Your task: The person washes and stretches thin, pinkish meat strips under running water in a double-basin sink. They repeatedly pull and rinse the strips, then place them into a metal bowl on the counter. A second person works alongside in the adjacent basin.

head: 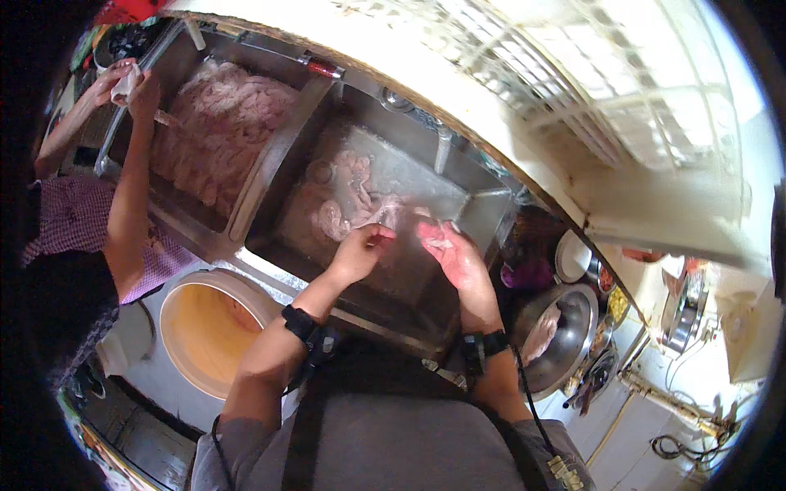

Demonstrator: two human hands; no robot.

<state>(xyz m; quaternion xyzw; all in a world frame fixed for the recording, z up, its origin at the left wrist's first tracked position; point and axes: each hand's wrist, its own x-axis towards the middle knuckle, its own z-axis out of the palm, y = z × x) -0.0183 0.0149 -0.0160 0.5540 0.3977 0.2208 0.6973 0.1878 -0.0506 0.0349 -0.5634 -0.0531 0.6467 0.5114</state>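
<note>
My left hand is over the right basin of a steel sink, fingers curled. Its fingertips are beside pale, wet, intestine-like strips; whether they pinch one is unclear. My right hand is to the right, palm turned inward, with a small whitish scrap of tissue across its fingers. Beyond my hands, the strips lie in a loose heap in shallow, cloudy water.
A faucet spout reaches over the basin. In the left basin is a large pile of pink tissue; a co-worker's hands hold a pale piece beside it. A bucket stands at left, a steel bowl at right.
</note>
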